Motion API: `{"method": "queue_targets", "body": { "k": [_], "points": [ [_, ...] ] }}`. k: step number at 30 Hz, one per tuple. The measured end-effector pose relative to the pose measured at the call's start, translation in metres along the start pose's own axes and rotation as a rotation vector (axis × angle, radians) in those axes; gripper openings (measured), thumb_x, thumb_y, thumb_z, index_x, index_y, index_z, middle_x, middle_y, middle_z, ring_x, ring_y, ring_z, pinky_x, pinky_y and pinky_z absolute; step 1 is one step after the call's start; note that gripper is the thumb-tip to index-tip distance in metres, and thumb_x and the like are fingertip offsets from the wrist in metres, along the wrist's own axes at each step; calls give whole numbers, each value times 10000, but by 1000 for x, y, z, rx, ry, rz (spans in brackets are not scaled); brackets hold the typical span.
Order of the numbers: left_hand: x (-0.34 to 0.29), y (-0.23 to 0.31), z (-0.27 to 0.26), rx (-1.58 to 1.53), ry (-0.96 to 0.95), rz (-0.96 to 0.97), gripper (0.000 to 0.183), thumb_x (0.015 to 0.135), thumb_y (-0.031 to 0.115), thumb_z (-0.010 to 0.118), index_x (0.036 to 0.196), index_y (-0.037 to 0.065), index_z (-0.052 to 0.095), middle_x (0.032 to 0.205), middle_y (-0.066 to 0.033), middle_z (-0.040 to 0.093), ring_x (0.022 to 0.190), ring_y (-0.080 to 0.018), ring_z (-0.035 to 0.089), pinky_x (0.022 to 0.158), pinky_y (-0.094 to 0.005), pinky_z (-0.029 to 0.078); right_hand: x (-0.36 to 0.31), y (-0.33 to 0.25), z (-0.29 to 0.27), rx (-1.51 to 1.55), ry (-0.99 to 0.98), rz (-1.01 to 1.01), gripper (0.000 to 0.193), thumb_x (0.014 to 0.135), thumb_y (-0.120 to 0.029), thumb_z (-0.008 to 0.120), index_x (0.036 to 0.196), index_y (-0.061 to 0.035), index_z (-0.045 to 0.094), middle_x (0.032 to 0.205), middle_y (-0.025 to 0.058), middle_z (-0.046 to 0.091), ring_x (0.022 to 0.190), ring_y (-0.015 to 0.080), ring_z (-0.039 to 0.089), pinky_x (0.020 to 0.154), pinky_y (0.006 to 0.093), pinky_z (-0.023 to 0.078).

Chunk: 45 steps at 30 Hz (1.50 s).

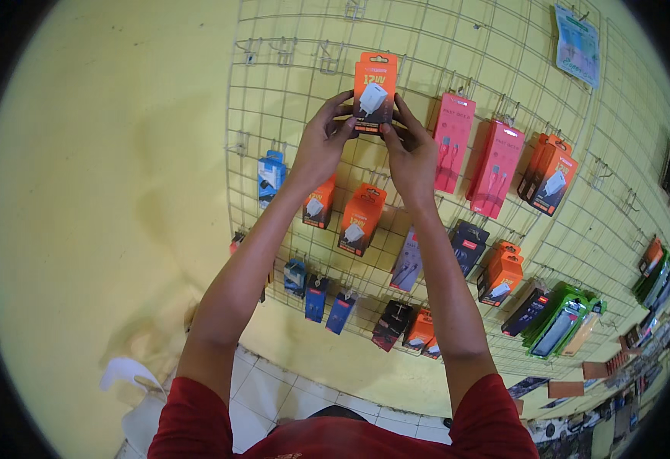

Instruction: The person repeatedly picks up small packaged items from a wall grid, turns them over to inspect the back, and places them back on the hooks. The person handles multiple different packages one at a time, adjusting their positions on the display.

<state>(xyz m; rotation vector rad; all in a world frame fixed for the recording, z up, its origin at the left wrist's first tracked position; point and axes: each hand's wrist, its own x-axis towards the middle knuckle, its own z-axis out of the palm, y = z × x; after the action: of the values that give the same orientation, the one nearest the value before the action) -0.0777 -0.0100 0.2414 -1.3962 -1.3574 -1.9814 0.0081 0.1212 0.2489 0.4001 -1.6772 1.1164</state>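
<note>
Both my arms reach up toward a wire grid rack (274, 115) on the yellow wall. Between my hands is an orange and black charger box (374, 96) with a white plug pictured on its front and a hang tab on top. My left hand (327, 138) grips its left edge, and my right hand (412, 145) grips its lower right edge. The box is upright at the upper part of the rack; whether its tab is on a hook, I cannot tell. Right of my right hand hang two pink cable boxes (454, 144). Below my hands hangs another orange charger box (362, 220).
More packages hang on hooks: a blue box (271, 180), a stack of orange boxes (549, 176), dark boxes (469, 249) and green-edged packs (558, 321). A paper sheet (577, 46) hangs at the upper right. A white plastic chair (140, 413) stands at lower left on the tiled floor (274, 394).
</note>
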Motion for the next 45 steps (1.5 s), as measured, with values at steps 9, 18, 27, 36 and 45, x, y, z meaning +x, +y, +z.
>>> {"method": "queue_targets", "body": {
  "k": [9, 18, 27, 36, 45],
  "points": [
    [14, -24, -14, -60, -145, -64, 464, 1011, 98, 579, 1458, 54, 464, 1269, -113, 626, 1081, -161, 618, 896, -309, 534, -1, 9, 9, -106, 108, 74, 506, 945, -14, 651, 1435, -85, 549, 1179, 123, 657, 1055, 167, 654, 916, 294, 530],
    [28, -59, -3, 33, -103, -31, 435, 995, 133, 608, 1419, 81, 522, 1223, -123, 614, 1023, -186, 640, 864, -327, 536, 6, 30, 18, -265, 257, 108, 487, 933, -54, 672, 1409, -63, 569, 1111, 154, 696, 974, 180, 676, 859, 298, 544],
    [-4, -36, -2, 60, -27, -155, 475, 975, 190, 649, 1424, 107, 518, 1231, -131, 572, 1027, -197, 621, 857, -335, 530, -52, -6, -3, -369, 248, 166, 451, 920, -36, 666, 1364, -16, 591, 1144, 176, 676, 917, 203, 706, 810, 315, 575],
    [-107, 32, 66, -107, -117, -232, 470, 1013, 286, 602, 1438, 107, 507, 1251, -79, 596, 1092, -154, 604, 908, -311, 512, -142, -97, -111, -249, 28, 367, 428, 975, -70, 644, 1384, 21, 556, 1243, 112, 667, 1056, 136, 661, 909, 274, 535],
    [-227, 126, 286, -498, -543, -450, 396, 1027, 206, 579, 1395, 70, 525, 1243, -65, 625, 1096, -164, 610, 953, -306, 472, -279, -236, -360, -389, 263, 547, 510, 979, -200, 658, 1418, 20, 521, 1392, 125, 590, 1230, 210, 595, 1022, 328, 470]
  ]
}}
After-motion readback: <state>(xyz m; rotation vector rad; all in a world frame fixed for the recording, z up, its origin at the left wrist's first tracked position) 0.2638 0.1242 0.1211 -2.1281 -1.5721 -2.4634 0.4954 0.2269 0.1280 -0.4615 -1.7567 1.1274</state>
